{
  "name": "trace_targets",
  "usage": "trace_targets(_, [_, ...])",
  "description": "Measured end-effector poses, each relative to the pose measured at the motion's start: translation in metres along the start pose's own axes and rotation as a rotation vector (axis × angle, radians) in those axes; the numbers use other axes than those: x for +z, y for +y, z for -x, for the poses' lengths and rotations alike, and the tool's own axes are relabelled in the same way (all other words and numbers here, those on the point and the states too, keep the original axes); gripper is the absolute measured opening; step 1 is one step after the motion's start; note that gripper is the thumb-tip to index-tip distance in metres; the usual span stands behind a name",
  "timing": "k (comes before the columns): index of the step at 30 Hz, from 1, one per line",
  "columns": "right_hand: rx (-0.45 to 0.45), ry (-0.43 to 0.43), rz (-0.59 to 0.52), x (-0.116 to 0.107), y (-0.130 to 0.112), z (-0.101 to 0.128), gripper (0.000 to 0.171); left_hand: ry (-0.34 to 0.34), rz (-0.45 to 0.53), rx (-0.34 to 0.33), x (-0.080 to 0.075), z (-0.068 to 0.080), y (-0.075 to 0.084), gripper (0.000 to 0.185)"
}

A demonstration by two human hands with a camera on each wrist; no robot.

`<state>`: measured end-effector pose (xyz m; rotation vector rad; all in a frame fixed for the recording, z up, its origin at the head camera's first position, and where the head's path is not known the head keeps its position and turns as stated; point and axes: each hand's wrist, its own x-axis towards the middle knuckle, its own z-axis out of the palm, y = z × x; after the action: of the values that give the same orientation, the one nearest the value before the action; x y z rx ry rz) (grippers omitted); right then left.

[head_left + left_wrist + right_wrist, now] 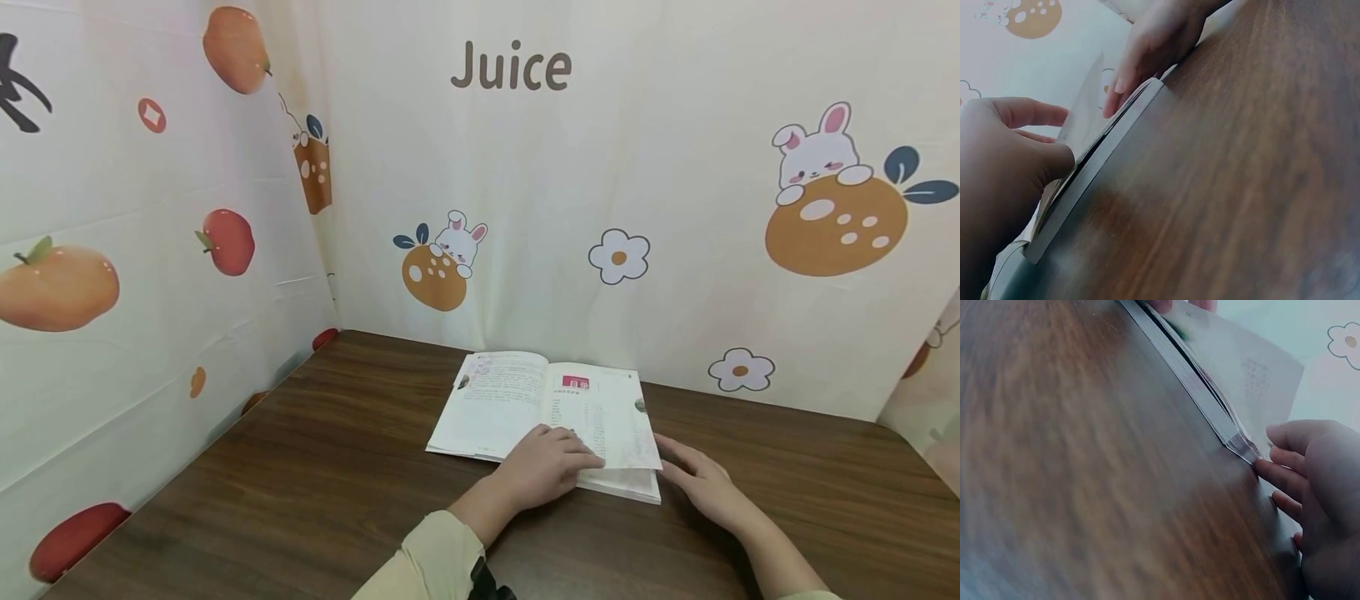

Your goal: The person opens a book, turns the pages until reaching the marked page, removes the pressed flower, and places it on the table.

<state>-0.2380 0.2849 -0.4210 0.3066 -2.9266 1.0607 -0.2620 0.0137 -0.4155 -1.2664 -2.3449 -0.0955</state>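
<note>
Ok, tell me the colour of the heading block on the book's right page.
Pinkish red heading block, clearest in the head view.

The head view is bright and evenly lit, with soft light and no hard glare; the printed cloth backdrop (525, 208) reads cleanly and its letters are sharp. Around the open book (543, 417), the bench (300, 492) shows only faint, diffuse shadows, slightly darker just under the hands. Toward the frame's edges, well away from the book, straight lines bow from wide-angle distortion. Both wrist views are much dimmer, with a cool, muddy cast. In the left wrist view the wood nearest the lens is smeared and out of focus, and the book's edge (1097, 181) is soft. The right wrist view has heavy blur across the wood left of the book (1210, 400).
</note>
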Motion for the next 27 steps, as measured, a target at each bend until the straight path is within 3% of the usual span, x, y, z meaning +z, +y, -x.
trace_targets(3, [0.018,-0.008,0.04,0.0,0.0,0.0,0.064,0.063,-0.004,-0.014,0.001,-0.001,0.0,0.037])
trace_targets(7, [0.036,-0.034,0.061,0.001,0.001,-0.001,0.067,0.213,0.024,-0.071,0.003,-0.002,-0.001,0.038])
trace_targets(15, [0.039,-0.035,0.064,0.001,0.001,-0.002,0.067,0.527,0.126,-0.297,-0.002,-0.006,-0.003,0.019])
trace_targets(22, [0.034,-0.016,0.062,0.002,0.001,-0.001,0.067,0.607,0.316,-0.543,-0.013,-0.005,-0.01,0.016])
trace_targets(27, [0.036,-0.017,0.073,0.003,0.003,-0.001,0.068,0.657,0.5,-0.71,-0.018,0.0,-0.027,0.02])
